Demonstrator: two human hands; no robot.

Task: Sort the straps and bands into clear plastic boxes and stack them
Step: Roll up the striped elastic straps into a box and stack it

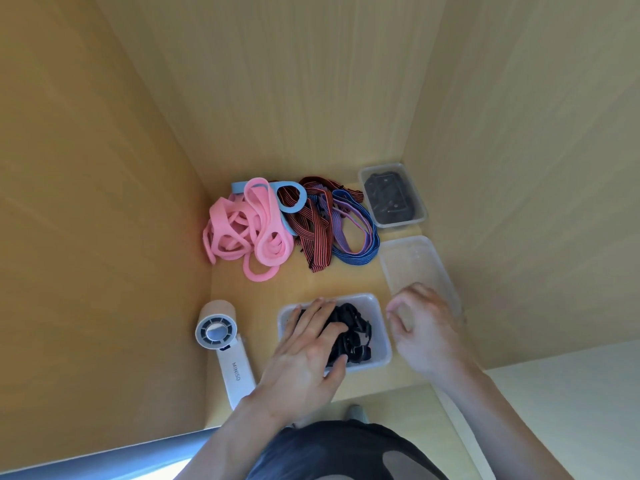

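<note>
The left hand (304, 351) lies spread and flat on a bundle of black straps (356, 332), pressing them down into the near box (382, 348), with the thumb at the box's front rim. The right hand (426, 327) hovers just right of that box, fingers loosely curled, and I can see nothing in it. It sits over the near end of a clear empty box (415, 258), though that could be a lid, and I cannot tell whether the hand touches it.

Behind the near box and to its right, against the back corner, a far box (403, 223) already holds dark pieces. So two boxes look filled with black items, and I'd judge the job under halfway done.

Directly behind the near box the rest lies loose in a heap: pink bands (249, 223) to the left, a pale blue band (292, 206) beside them, red and black striped straps (311, 237), then blue striped straps (356, 244) nearest the far box. None of these is boxed, no lid is on, and nothing is stacked.

Just left of the near box lies a white handheld fan (221, 344). It all sits on a light wooden shelf (311, 282), closed in by matching wooden walls (311, 98) at the back and both sides.
</note>
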